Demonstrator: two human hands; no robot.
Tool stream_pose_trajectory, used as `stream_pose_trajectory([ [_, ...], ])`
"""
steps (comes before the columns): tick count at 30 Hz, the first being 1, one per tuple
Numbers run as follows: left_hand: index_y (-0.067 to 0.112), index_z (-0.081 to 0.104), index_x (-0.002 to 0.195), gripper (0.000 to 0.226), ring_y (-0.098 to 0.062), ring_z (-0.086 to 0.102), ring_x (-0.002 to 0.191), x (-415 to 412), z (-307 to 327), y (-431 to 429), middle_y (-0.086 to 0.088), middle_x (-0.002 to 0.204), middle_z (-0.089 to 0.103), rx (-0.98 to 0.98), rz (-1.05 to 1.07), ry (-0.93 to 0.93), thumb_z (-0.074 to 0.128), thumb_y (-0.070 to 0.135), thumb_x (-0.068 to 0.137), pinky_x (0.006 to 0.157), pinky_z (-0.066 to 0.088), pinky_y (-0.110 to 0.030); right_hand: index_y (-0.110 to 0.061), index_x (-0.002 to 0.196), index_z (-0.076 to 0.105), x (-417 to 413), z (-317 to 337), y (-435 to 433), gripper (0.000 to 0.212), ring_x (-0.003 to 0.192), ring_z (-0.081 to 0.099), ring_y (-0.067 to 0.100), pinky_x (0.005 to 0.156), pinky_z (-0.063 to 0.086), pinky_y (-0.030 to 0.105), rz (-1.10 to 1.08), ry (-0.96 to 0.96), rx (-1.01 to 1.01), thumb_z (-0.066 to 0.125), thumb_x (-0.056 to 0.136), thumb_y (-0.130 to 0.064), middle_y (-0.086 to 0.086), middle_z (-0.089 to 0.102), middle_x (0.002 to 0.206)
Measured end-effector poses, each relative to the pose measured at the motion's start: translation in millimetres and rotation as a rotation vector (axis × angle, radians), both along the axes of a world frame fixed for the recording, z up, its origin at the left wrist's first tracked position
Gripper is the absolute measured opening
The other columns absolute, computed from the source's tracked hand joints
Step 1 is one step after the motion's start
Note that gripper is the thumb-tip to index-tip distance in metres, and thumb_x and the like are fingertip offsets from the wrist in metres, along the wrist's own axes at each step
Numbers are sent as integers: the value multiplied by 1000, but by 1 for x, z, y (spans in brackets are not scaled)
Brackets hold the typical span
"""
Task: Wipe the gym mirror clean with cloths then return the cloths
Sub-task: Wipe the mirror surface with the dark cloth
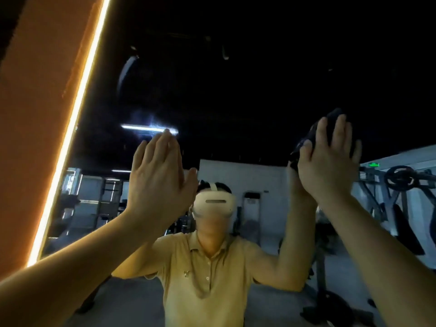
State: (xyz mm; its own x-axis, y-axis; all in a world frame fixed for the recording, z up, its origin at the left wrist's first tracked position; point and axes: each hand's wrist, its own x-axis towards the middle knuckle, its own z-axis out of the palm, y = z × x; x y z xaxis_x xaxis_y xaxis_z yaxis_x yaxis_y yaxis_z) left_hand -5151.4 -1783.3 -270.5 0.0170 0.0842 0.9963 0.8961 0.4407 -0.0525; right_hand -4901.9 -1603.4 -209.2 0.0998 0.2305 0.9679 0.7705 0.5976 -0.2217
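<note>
Nearest first: my left hand (155, 178), fingers straight and together, flat on the mirror (236, 90); my right hand (330, 168), fingers straight, slightly apart, pressing a dark cloth (312, 132) against the glass, likely soft, light, best bunched under the palm; beyond, reflected gym machines (398, 178).

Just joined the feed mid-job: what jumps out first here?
Two raised hands against the mirror: the left hand flat at centre-left, the right hand pressing a dark cloth at upper right. Between them stands the person's reflection in a white headset, and a glowing light strip slants down the left edge.
</note>
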Motion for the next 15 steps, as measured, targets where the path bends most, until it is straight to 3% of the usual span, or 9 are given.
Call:
stream_pose_trajectory([
  [3, -3, 35, 158, 81, -31, 26, 157, 1, -2, -1, -19, 166, 34, -25, 67, 1, 28, 55, 101, 130, 16, -50, -21, 166, 21, -23, 9, -13, 66, 161, 5, 33, 128, 5, 57, 79, 16, 70, 12, 105, -45, 16, 7, 174],
  [6, -4, 41, 156, 74, -32, 30, 156, -1, -1, -7, -20, 164, 38, -16, 4, 31, 29, 44, 101, 128, 20, -50, -15, 167, 16, -67, -1, -39, 64, 161, 8, 29, 130, 6, 52, 198, -43, 210, 9, 109, -43, 12, 13, 174],
  [9, -3, 41, 157, 70, -28, 27, 158, -4, -1, -14, -16, 167, 35, -31, -76, 30, 29, 35, 98, 129, 20, -47, -7, 165, 14, -111, -38, -65, 63, 160, 12, 25, 131, 8, 46, 321, -379, 411, 28, 110, -34, 14, 16, 172],
  [11, -1, 38, 159, 70, -25, 23, 160, -10, -1, -18, -14, 169, 30, -57, -55, 58, 28, 33, 98, 130, 16, -45, -8, 165, 16, -113, -60, -59, 63, 161, 9, 26, 131, 8, 46, 215, -601, 534, 37, 109, -29, 13, 13, 173],
  [13, 3, 31, 162, 73, -23, 16, 161, -17, -4, -19, -12, 172, 24, -107, 14, 98, 25, 37, 98, 131, 13, -46, -13, 165, 16, -88, -64, -38, 59, 161, 8, 26, 131, 9, 48, 125, -501, 489, 32, 111, -33, 11, 13, 173],
  [15, 4, 22, 165, 77, -22, 9, 163, -21, -5, -18, -11, 174, 16, -150, 74, 97, 23, 41, 97, 132, 9, -46, -18, 166, 15, -56, -61, -13, 58, 161, 9, 26, 130, 10, 51, 45, -232, 321, 19, 112, -39, 9, 13, 174],
])
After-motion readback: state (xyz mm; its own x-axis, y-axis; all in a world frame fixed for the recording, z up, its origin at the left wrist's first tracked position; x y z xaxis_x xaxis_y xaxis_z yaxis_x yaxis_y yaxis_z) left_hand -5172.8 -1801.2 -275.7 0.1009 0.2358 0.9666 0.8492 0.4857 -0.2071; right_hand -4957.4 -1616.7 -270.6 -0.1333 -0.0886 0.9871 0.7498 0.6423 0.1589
